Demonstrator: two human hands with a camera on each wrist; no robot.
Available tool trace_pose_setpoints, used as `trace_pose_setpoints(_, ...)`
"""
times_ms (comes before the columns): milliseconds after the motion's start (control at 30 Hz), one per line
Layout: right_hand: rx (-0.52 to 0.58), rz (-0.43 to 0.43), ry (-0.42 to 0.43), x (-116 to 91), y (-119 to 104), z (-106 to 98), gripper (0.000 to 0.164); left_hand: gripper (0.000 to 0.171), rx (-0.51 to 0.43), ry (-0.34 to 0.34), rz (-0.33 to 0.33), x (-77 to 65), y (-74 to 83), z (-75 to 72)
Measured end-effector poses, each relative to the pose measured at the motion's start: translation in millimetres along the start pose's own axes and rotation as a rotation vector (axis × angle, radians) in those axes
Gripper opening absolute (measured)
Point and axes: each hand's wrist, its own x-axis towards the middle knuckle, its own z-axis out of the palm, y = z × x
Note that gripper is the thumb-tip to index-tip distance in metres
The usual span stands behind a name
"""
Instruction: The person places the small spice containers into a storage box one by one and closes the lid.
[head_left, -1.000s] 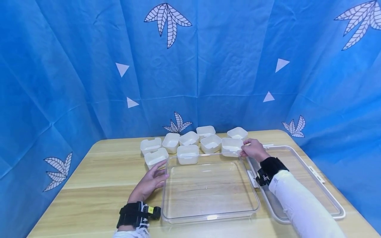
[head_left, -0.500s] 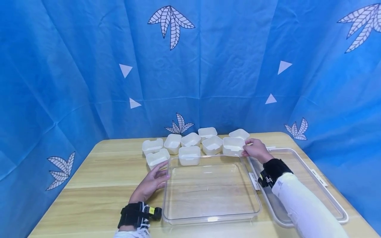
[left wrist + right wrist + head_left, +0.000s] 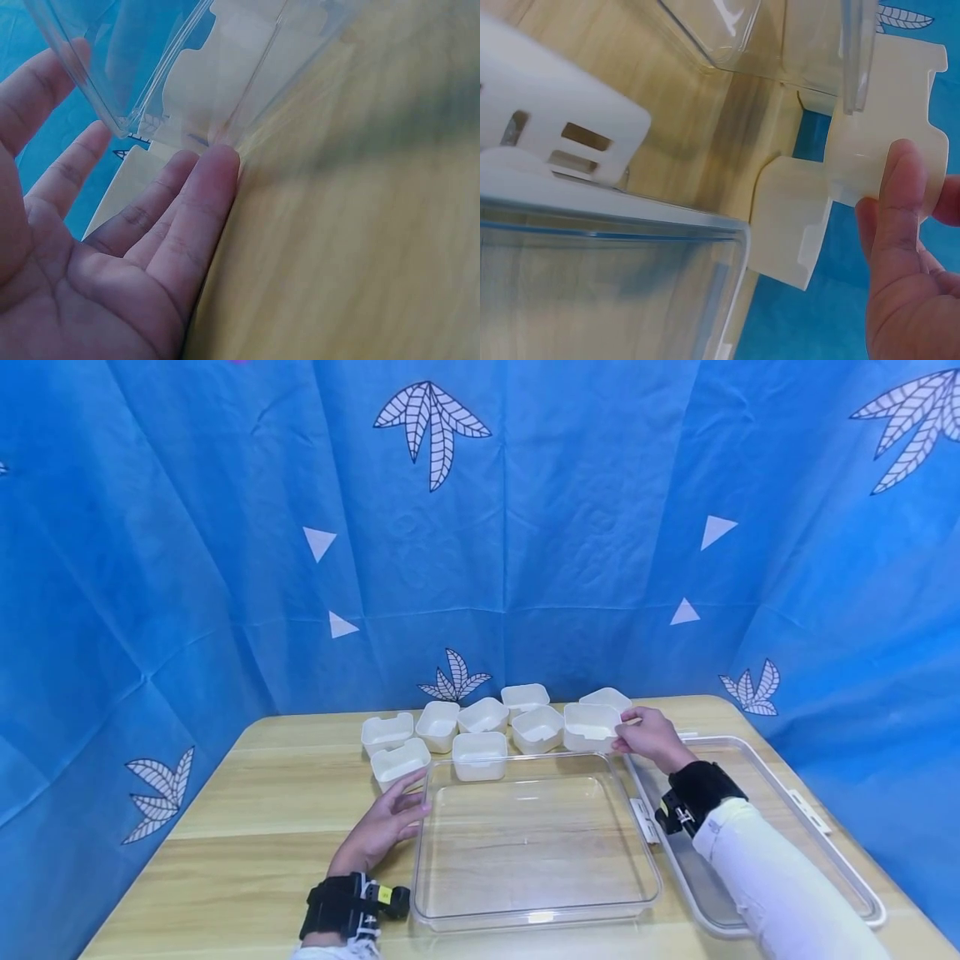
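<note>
And the right hand is pinching a white cup by its right side, just beyond the far right corner of the clear box! That grip is closing down to the thickness of the wall, the thumb lying against the outside in the right wrist view; whether the cup is leaving the tabletop, I'm not able to tell. Over on the left, the left hand is spreading relaxed fingers along the box's left wall, only touching, nothing clasped in that grip. The other cups are crowding the far edge, the lid lying on the right. We're apparently watching a cup being picked out; the next move is probably calling for a firm pinch and a clean lift, clearing the box rim and the neighbours.
</note>
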Motion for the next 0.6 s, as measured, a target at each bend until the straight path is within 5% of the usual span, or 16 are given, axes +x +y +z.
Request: trace_pose_setpoints(600,0.002,-0.017,-0.001,-5.0,-9.4,-3.7,0.04,0.059,0.0,0.011,-0.003,2.1,-1.9,0.1)
